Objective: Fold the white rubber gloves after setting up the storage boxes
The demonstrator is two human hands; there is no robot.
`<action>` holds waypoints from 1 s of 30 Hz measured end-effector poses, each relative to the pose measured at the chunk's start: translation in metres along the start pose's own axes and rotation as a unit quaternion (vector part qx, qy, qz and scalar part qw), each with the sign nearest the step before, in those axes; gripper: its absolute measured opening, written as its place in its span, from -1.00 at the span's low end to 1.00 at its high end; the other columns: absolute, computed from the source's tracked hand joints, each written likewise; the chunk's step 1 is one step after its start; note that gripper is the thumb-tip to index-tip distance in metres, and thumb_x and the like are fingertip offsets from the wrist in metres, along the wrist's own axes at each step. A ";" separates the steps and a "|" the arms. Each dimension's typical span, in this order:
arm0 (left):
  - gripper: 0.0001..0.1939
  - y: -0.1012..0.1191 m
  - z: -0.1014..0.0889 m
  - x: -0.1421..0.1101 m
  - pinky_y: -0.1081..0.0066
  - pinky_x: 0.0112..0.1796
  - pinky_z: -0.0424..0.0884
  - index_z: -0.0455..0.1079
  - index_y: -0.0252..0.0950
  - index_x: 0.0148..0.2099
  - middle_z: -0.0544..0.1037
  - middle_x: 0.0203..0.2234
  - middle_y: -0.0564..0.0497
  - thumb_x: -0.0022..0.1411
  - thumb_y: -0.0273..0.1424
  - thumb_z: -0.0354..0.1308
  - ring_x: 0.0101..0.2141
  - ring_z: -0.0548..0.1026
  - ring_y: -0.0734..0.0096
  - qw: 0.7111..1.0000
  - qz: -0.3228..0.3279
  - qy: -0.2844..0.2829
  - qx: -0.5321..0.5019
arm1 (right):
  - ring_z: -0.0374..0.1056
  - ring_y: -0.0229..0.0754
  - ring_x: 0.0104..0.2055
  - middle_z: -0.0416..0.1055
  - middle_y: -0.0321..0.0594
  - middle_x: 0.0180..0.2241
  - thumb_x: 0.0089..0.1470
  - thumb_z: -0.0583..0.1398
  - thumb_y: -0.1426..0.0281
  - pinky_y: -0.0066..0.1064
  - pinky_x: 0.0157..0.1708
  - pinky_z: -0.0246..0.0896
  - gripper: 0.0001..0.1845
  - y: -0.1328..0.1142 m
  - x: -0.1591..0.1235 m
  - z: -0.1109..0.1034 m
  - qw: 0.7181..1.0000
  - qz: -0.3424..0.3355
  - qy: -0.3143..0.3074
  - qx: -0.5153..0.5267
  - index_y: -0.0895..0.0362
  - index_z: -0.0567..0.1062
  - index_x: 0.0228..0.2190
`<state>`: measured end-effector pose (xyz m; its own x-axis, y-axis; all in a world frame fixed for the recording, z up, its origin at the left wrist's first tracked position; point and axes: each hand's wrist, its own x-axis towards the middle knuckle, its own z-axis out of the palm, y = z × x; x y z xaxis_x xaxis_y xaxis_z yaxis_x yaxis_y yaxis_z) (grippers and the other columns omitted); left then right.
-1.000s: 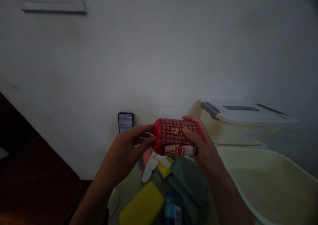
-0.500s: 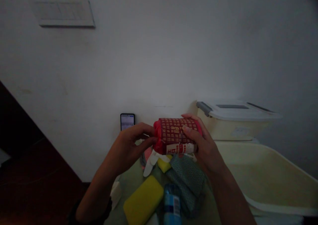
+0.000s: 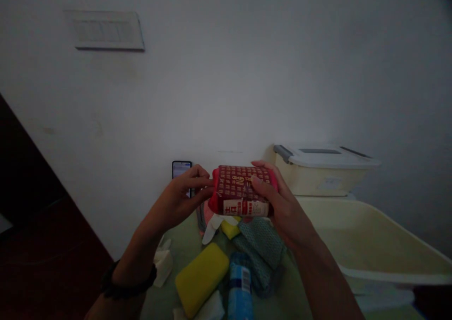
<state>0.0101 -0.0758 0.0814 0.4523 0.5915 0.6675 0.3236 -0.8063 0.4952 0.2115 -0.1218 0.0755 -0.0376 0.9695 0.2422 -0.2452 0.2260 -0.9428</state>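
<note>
- Red package (image 3: 235, 188): clasped in right hand (image 3: 284, 207).
- Left hand (image 3: 181, 193): fingers narrowed at package's near end; can't tell if pinching.
- Versus earlier: right grip unchanged, so handling's still at that end.

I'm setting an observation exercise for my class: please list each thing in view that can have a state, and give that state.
Red package: held up, right fingers gripping it, left fingers at one end; sealed or opened, unclear.
Phone: upright, screen lit, partly hidden.
Lidded box: lid on.
Basin: open at the top.
Yellow sponge: lying flat.
Blue bottle: cap on or off, unclear.
Grey-green cloth: folded loosely.
</note>
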 end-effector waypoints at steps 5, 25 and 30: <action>-0.88 0.008 0.001 -0.002 0.45 -0.41 0.36 0.45 -0.33 -0.35 0.44 -0.54 0.04 0.18 -0.41 0.12 -0.48 0.40 0.44 0.996 -0.067 0.043 -0.032 | 0.46 -0.21 -0.33 0.46 -0.25 -0.13 0.05 0.27 0.21 -0.40 -0.47 0.48 -0.42 0.004 0.001 0.001 0.995 -0.002 -0.029 0.093 -0.06 0.23 0.09; -0.75 0.020 -0.004 -0.005 0.50 -0.29 0.43 0.58 -0.19 -0.18 0.54 -0.25 -0.07 0.23 -0.55 0.10 -0.27 0.51 0.41 0.992 0.082 -0.100 0.014 | 0.43 -0.22 -0.55 0.52 -0.24 -0.25 -0.03 0.26 0.26 -0.42 -0.77 0.35 -0.61 -0.004 0.008 -0.024 0.995 0.016 -0.027 0.094 0.09 0.43 -0.12; -0.79 0.020 -0.010 -0.003 0.53 -0.33 0.44 0.59 -0.24 -0.28 0.63 -0.34 -0.04 0.17 -0.55 0.13 -0.37 0.56 0.43 0.995 0.036 -0.089 0.038 | 0.43 -0.23 -0.54 0.51 -0.30 -0.32 0.02 0.26 0.25 -0.45 -0.75 0.38 -0.65 0.001 0.008 -0.016 0.995 0.020 -0.054 0.076 0.05 0.40 -0.13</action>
<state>0.0068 -0.0938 0.0951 0.6143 0.5265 0.5877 0.3438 -0.8490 0.4012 0.2260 -0.1123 0.0724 -0.1524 0.9596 0.2367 -0.3854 0.1628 -0.9083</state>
